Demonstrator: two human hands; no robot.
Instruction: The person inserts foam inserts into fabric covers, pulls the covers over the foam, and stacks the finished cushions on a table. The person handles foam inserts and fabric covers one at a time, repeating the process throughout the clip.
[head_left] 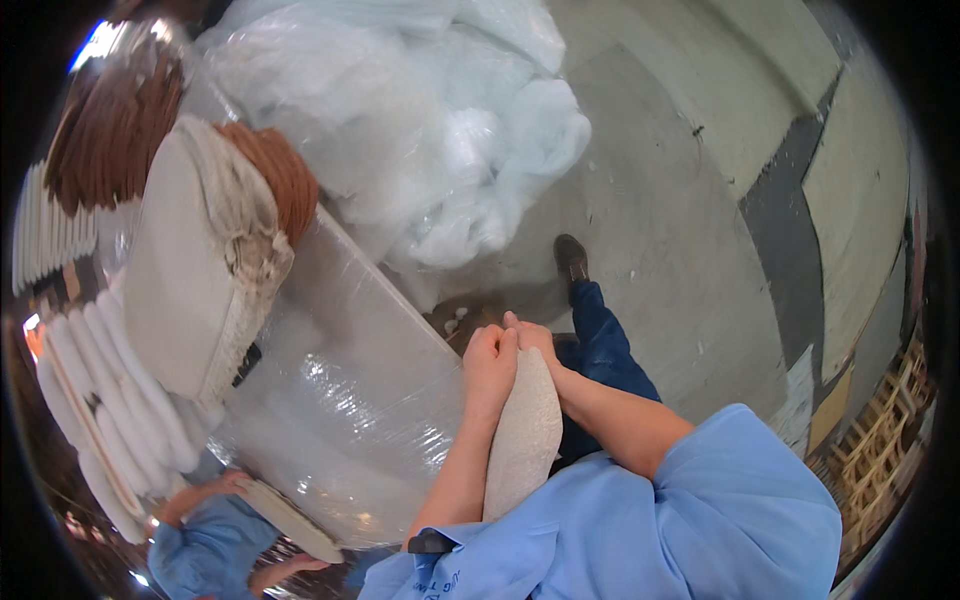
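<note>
My left hand (489,364) and my right hand (534,337) meet at the top end of a long beige textured pad (524,440). Both hands pinch it, and it hangs down between my forearms toward my light blue shirt. Just left of my hands stands a big pack wrapped in clear film (350,400). My leg in dark blue trousers and a brown shoe (571,256) show beyond my hands on the grey concrete floor.
Beige cushions (195,260) lie on the wrapped pack, with brown ribbed pieces (110,130) and a stack of white ribbed pads (100,400) at left. Heaped clear plastic bags (420,120) lie ahead. Another person in a blue shirt (205,545) handles a flat piece at lower left. Wooden pallets (880,440) stand at right.
</note>
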